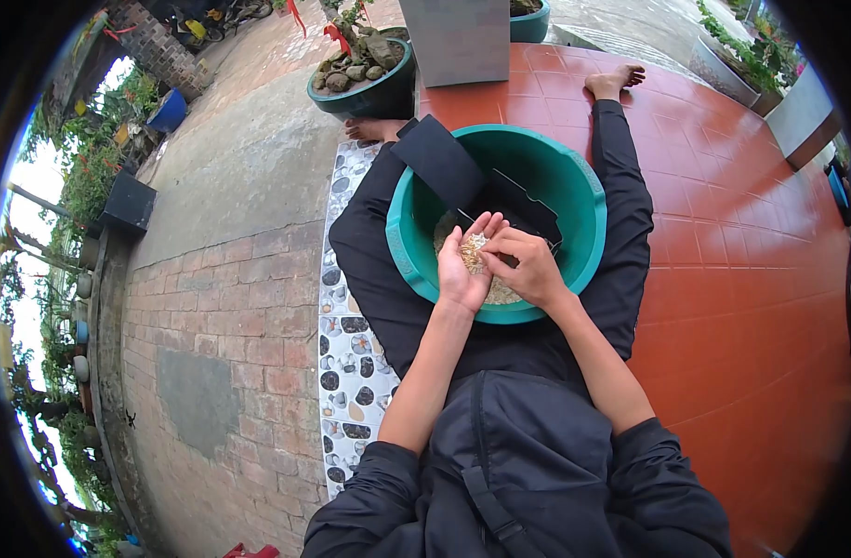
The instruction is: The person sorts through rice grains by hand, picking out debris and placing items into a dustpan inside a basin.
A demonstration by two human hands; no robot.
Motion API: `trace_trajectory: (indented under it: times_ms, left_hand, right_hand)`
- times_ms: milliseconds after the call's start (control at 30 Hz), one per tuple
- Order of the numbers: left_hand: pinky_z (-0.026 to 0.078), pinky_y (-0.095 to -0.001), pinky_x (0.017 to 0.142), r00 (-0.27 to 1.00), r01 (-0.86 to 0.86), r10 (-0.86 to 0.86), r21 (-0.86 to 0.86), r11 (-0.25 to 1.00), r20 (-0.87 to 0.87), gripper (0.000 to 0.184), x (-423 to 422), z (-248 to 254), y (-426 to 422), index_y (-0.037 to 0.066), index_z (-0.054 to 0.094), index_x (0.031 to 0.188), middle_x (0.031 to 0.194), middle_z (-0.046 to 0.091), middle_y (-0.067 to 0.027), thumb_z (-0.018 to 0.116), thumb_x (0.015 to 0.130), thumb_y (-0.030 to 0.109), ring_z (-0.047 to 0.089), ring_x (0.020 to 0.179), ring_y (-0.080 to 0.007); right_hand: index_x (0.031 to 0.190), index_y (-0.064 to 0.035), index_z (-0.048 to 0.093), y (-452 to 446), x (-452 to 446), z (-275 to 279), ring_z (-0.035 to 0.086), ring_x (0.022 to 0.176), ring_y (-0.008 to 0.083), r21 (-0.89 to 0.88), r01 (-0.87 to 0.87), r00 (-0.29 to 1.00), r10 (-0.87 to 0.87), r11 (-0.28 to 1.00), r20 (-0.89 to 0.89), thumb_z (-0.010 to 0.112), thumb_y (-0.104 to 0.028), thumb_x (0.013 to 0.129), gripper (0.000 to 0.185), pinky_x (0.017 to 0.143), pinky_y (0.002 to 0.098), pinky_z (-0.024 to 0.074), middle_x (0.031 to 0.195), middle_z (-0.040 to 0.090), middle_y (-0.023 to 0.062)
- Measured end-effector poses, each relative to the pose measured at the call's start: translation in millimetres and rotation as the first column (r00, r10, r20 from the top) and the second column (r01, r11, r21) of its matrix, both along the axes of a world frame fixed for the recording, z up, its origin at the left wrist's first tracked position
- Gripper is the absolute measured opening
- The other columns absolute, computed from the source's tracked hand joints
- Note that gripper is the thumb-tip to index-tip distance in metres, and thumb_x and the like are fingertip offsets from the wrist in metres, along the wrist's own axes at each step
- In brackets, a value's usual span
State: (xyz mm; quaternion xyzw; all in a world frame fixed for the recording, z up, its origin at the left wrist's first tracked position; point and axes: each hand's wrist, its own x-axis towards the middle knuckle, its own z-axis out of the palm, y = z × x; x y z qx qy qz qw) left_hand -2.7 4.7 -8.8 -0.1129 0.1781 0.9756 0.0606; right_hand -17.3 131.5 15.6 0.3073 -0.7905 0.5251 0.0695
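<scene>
Over a green tub (585, 209), left hand (461, 281) holds grain (473, 254), fingers extended, while right hand (531, 265) pinches fingers together

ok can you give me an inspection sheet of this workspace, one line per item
surface: glossy red floor tiles, with a pebble-patterned strip along the left edge
job's things: pale grain-like bits in the left palm; more in the green basin between the seated person's legs
clutter: black flat piece across the basin's rim; other dark pieces inside, not identifiable
hands: left hand palm up, cupped; right hand bent over the bits, pinch unclear
cables: nothing seen
surroundings: pillar, potted plant with stones, brick paving to the left
</scene>
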Motion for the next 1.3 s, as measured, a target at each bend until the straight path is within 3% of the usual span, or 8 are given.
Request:
trace_trajectory:
  times_ms: [133, 300, 533, 733, 933, 1000, 1133, 1300]
  left_hand:
    - [0.036, -0.0422, 0.105, 1.000, 0.002, -0.002, 0.002, 1.000, 0.006, 0.051, 0, 2, 0, -0.002, 0.046, 0.126, 0.130, 0.051, -0.0178, 0.020, 0.099, 0.031, 0.045, 0.125, -0.0308]
    - [0.036, -0.0408, 0.105, 1.000, -0.005, 0.005, -0.031, 1.000, 0.017, 0.050, 0, 2, 1, -0.003, 0.047, 0.126, 0.129, 0.052, -0.0182, 0.020, 0.099, 0.031, 0.045, 0.124, -0.0309]
    - [0.036, -0.0402, 0.104, 1.000, 0.001, -0.002, -0.007, 1.000, -0.013, 0.050, -1, 1, 0, -0.002, 0.047, 0.126, 0.128, 0.053, -0.0174, 0.020, 0.099, 0.031, 0.046, 0.123, -0.0304]
    - [0.036, -0.0415, 0.105, 1.000, -0.001, 0.000, 0.016, 1.000, 0.018, 0.050, 1, 5, 1, -0.003, 0.046, 0.126, 0.128, 0.052, -0.0175, 0.021, 0.099, 0.032, 0.046, 0.123, -0.0305]
    - [0.036, -0.0426, 0.106, 1.000, -0.015, 0.015, 0.045, 0.999, 0.012, 0.049, -1, -1, -1, -0.004, 0.046, 0.125, 0.128, 0.052, -0.0188, 0.023, 0.099, 0.030, 0.046, 0.123, -0.0310]
    - [0.037, -0.0426, 0.105, 0.999, -0.017, 0.015, 0.051, 0.999, 0.030, 0.048, -1, 0, -1, -0.005, 0.046, 0.125, 0.128, 0.051, -0.0193, 0.024, 0.099, 0.030, 0.046, 0.123, -0.0312]
    - [0.041, -0.0414, 0.103, 0.999, -0.015, 0.013, 0.076, 0.997, 0.030, 0.048, -2, -1, -2, -0.005, 0.046, 0.124, 0.128, 0.051, -0.0193, 0.024, 0.100, 0.029, 0.046, 0.123, -0.0313]
    - [0.041, -0.0417, 0.103, 1.000, -0.012, 0.010, 0.095, 0.995, 0.024, 0.048, -2, -1, -2, -0.004, 0.046, 0.124, 0.128, 0.051, -0.0189, 0.024, 0.100, 0.030, 0.046, 0.123, -0.0314]
  right_hand:
    - [0.083, -0.0034, 0.066, 0, 1, 0, 0.063, 0.066, 0.0219, -0.003, 0.000, 1.000, 0.000, 1.000, 0.011, 0.069, -0.010, 0.074, 0.012, 0.060, 0.0308, 0.0506, 0.077, 0.062, 0.0086]
    - [0.080, -0.0066, 0.066, -1, 5, 2, 0.062, 0.070, 0.0230, 0.197, 0.051, 0.969, 0.000, 0.979, -0.249, 0.070, -0.011, 0.070, 0.012, 0.061, 0.0325, 0.0511, 0.078, 0.061, 0.0055]
    - [0.081, -0.0064, 0.066, -1, 3, 0, 0.062, 0.070, 0.0230, 0.155, 0.048, 0.968, -0.008, 0.987, -0.251, 0.069, -0.011, 0.071, 0.012, 0.062, 0.0327, 0.0513, 0.079, 0.062, 0.0059]
    - [0.082, -0.0035, 0.066, 0, 3, 3, 0.062, 0.064, 0.0204, 0.038, -0.015, 0.997, 0.018, 0.999, -0.069, 0.067, -0.007, 0.072, 0.011, 0.059, 0.0305, 0.0506, 0.078, 0.061, 0.0070]
    - [0.089, -0.0006, 0.067, 9, -5, 2, 0.059, 0.065, 0.0075, -0.118, 0.087, 0.975, -0.060, 0.989, 0.216, 0.067, -0.006, 0.079, 0.011, 0.058, 0.0223, 0.0470, 0.075, 0.062, 0.0030]
    - [0.090, 0.0024, 0.067, 11, -9, -3, 0.058, 0.068, 0.0050, -0.408, 0.061, 0.904, 0.122, 0.911, 0.409, 0.066, -0.007, 0.083, 0.012, 0.060, 0.0201, 0.0468, 0.078, 0.065, 0.0016]
    - [0.091, 0.0038, 0.067, 17, -14, -8, 0.060, 0.074, 0.0050, -0.422, 0.163, 0.820, 0.115, 0.892, 0.560, 0.064, -0.007, 0.086, 0.012, 0.067, 0.0175, 0.0478, 0.082, 0.066, 0.0022]
    - [0.088, 0.0028, 0.067, 12, -9, -7, 0.057, 0.065, 0.0055, -0.362, 0.163, 0.903, 0.008, 0.918, 0.429, 0.065, -0.006, 0.084, 0.010, 0.059, 0.0189, 0.0445, 0.079, 0.065, 0.0015]
